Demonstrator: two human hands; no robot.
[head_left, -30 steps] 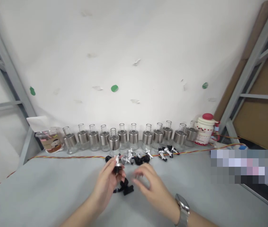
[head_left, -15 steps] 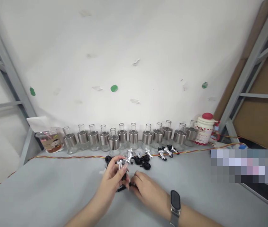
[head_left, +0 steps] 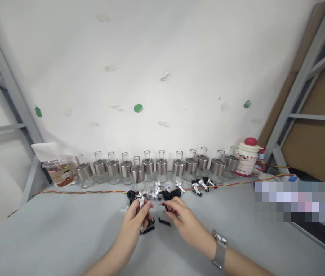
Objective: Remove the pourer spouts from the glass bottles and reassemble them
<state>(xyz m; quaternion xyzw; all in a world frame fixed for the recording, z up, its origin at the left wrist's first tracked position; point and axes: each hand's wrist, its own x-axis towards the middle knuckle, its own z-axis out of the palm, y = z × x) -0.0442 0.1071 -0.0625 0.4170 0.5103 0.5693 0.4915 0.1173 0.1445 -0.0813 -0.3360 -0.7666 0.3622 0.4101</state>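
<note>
My left hand (head_left: 137,215) is closed around a silver pourer spout (head_left: 141,200), whose top pokes out above the fingers. Between the thumb and fingers of my right hand (head_left: 183,218) is a small black plastic strip (head_left: 165,207), pinched near its end. Another black strip (head_left: 165,221) lies on the table just under that hand, and a dark piece (head_left: 149,229) rests beneath my left hand. Behind both hands sits a pile of silver spouts (head_left: 156,189) and round black stoppers (head_left: 168,194), partly covered by my fingers.
Several glass bottles with steel collars (head_left: 138,172) line the wall. A red-yellow twisted wire (head_left: 93,191) crosses in front of them. More spouts with black levers (head_left: 201,186) lie to the right. A plastic cup (head_left: 60,174) stands at left, a white jar (head_left: 247,159) at right.
My right hand has moved up and away from my left, the black strip now showing in its fingers. A second strip is now visible on the table. My left hand has shifted slightly left.
</note>
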